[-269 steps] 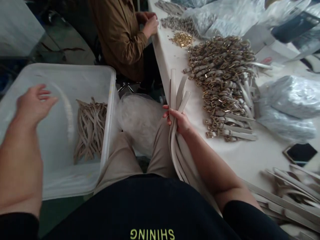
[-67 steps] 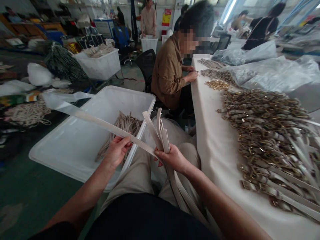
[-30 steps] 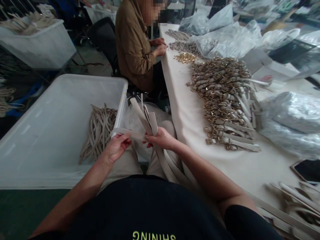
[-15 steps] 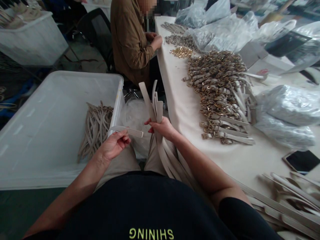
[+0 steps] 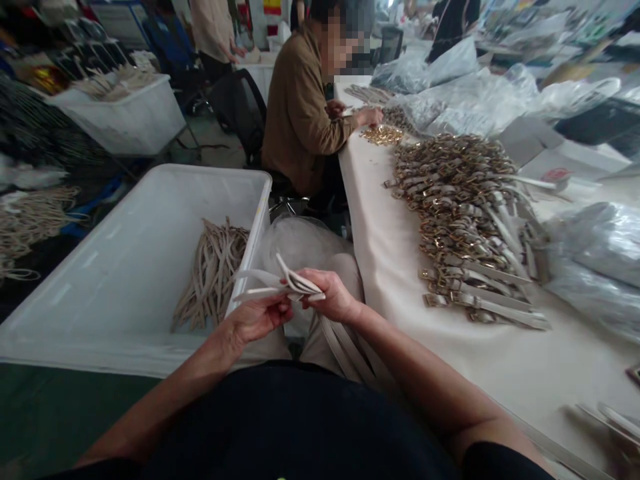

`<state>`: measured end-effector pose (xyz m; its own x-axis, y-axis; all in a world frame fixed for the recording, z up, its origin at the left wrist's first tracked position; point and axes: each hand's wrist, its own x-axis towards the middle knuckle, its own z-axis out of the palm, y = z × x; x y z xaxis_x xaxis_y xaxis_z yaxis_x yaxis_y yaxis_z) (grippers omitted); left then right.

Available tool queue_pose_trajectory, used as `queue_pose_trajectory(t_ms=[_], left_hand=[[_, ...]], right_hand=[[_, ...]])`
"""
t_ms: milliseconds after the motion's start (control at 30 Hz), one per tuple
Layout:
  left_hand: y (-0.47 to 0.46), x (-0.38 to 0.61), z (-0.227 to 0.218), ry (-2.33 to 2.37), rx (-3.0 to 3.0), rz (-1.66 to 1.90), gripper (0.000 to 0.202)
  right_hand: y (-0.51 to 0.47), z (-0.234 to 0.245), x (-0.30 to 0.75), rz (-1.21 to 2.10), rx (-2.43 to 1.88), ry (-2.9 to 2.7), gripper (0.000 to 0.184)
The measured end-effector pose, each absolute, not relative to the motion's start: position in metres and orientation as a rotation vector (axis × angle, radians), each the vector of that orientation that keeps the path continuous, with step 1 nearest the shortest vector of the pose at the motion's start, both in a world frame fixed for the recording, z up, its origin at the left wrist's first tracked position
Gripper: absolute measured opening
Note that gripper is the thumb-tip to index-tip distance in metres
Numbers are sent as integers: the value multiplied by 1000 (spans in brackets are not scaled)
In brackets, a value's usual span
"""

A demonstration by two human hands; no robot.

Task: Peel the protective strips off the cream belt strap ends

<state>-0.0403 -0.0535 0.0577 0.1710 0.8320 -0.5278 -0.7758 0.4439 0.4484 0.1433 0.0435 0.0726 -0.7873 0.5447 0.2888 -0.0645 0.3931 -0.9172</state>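
In front of my lap, my right hand is closed around a bunch of pale leather straps. Their long tails hang over my leg toward the table. My left hand meets the right one at the strap ends, its fingers pinching a pale strap that points left. Some fingertips are hidden behind the straps. To the left, loose beige straps lie in a large white plastic bin.
On the cloth-covered table lies a big heap of buckled straps, with gold metal pieces behind it. Clear plastic bags lie to the right. A co-worker in a brown jacket sits at the table's far left edge.
My hands have come together, and the strap ends in the right hand have tipped from upright to nearly level. The view has lifted, and the co-worker's hand now reaches over the gold pieces.
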Motion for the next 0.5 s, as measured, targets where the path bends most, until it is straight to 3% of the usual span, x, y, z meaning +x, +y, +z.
queue_pose_trajectory(t_ms=[100, 233, 367, 500], left_hand=[[-55, -33, 53, 810, 113, 1108, 25], [-43, -46, 32, 832, 156, 1098, 25], [-16, -103, 30, 1072, 118, 1353, 12], [6, -184, 59, 1386, 201, 1622, 26]], right_hand=[[41, 73, 145, 1371, -511, -2181, 23], [40, 78, 145, 1450, -628, -2131, 1], [42, 86, 149, 1824, -648, -1902, 28], [39, 91, 152, 2137, -566, -1789, 45]])
